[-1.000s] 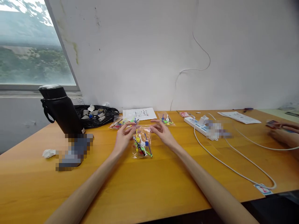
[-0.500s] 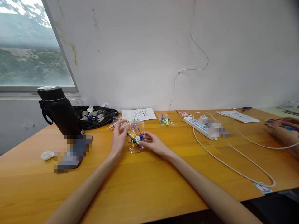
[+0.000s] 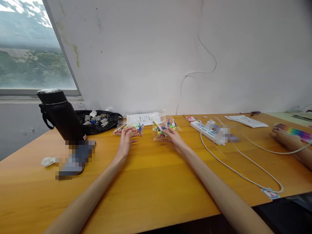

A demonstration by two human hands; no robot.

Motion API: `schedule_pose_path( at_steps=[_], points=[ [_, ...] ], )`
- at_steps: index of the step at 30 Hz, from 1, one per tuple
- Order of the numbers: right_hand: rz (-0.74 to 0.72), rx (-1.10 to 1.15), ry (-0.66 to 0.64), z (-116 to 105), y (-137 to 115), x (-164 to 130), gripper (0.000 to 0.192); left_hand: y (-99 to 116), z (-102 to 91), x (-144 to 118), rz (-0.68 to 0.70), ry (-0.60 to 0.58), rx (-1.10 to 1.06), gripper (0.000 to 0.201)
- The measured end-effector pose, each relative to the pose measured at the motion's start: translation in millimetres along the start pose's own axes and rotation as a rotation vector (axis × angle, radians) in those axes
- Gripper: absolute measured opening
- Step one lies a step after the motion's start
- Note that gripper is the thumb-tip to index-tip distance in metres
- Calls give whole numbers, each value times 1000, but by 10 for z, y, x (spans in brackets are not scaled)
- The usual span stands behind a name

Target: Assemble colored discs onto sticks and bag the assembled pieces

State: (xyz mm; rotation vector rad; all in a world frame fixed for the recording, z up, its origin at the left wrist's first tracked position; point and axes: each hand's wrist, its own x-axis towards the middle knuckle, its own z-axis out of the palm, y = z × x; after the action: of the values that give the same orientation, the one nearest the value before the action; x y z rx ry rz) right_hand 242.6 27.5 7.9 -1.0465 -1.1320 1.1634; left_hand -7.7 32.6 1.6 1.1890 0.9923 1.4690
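Observation:
My right hand (image 3: 175, 139) grips a clear plastic bag of small colourful pieces (image 3: 158, 128), yellow, green and dark ones among them. The bag stands tilted over the table, its top in front of the white paper packet. Just behind it and partly covered is another clear bag (image 3: 173, 123) with blue, white and green pieces. My left hand (image 3: 124, 143) has its fingers apart and holds nothing. Its fingertips are at the near edge of a third clear bag (image 3: 136, 128) with red, green and blue pieces; whether they touch it I cannot tell.
A black flask (image 3: 59, 115) and a black plastic bag (image 3: 107, 123) with grey pieces stand left. The white packet (image 3: 143, 118) lies by the wall. Right are a power strip (image 3: 204, 130), looping white cables, and another person's hand (image 3: 287, 138) with a rainbow-coloured object (image 3: 297, 132).
My right hand has carried its bag right and away from me, toward the bag by the wall. My left hand has come off that bag and lowered slightly. The other person's rainbow-coloured object now shows.

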Motion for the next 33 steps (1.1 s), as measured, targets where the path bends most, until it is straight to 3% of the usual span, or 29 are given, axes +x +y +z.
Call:
schedule_pose_path(
  at_steps=[5,10,14,19,27,31,33],
  points=[
    [-98,-206,456,-629,8,271,39,-37,36,-31,-16,-45,16,38],
    [-102,-392,699,-1245,71,376,38,-66,42,-58,-15,-110,33,35],
    [-72,-543,794,-1514,164,382,37,-64,54,-88,-14,-154,67,31],
    [-64,-676,762,-1585,225,403,47,-76,68,-101,-11,-173,92,30],
    [-169,-838,756,-1495,147,368,54,-157,46,-71,-42,-192,129,28],
    [-264,-906,813,-1419,84,331,53,-200,23,-53,-3,-214,191,23],
    [-349,-944,829,-1354,37,333,52,-191,-6,-26,86,-202,293,21]
  ],
)
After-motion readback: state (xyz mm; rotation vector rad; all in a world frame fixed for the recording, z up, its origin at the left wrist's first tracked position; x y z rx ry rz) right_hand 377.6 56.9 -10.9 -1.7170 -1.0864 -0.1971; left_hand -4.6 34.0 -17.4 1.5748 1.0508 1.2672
